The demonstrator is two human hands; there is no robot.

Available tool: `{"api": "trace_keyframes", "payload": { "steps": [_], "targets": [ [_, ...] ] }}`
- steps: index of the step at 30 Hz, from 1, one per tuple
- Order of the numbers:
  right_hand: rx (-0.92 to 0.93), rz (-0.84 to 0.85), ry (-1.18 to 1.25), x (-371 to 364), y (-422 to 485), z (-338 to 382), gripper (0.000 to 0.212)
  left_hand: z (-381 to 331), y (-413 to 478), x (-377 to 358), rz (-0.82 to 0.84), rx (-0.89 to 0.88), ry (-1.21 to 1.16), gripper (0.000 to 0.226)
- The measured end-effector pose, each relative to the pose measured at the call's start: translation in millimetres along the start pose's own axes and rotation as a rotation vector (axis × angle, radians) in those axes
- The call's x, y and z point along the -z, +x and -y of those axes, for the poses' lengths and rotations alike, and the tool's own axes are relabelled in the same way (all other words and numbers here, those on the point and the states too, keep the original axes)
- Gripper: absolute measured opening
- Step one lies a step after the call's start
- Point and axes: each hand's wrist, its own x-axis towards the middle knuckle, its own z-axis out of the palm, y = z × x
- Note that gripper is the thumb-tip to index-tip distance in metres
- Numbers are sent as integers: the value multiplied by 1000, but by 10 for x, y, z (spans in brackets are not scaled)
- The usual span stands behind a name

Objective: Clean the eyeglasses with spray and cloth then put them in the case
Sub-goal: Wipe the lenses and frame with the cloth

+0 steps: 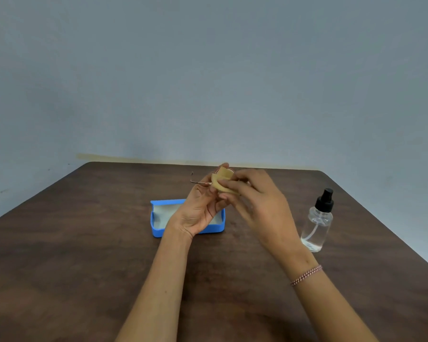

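Observation:
Above the table, my left hand (200, 208) holds the thin-framed eyeglasses (198, 181) by the frame; one temple arm sticks out to the left. My right hand (255, 201) pinches a tan cloth (222, 181) folded over one lens, which hides most of the lenses. The open blue case (158, 225) with a pale lining lies on the table right under and behind my left hand. A clear spray bottle (318, 223) with a black pump top stands upright to the right of my right hand, apart from it.
A dark brown wooden table (84, 255) fills the lower view, its far edge against a grey-blue wall. Its right edge runs diagonally past the spray bottle.

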Motion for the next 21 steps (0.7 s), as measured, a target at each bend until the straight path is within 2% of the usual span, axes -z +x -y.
{"api": "trace_keyframes", "payload": {
  "steps": [5,12,17,21],
  "targets": [
    [-69,-93,-33,6,-5,-30,27,10,4,-18,7,33,97,57],
    [39,32,36,-2,-33,44,38,25,6,94,-24,40,104,65],
    [-106,-5,35,35,8,0,43,23,3,43,8,73,185,61],
    [25,97,29,5,-19,50,40,-1,-19,83,-2,46,213,51]
  ]
}}
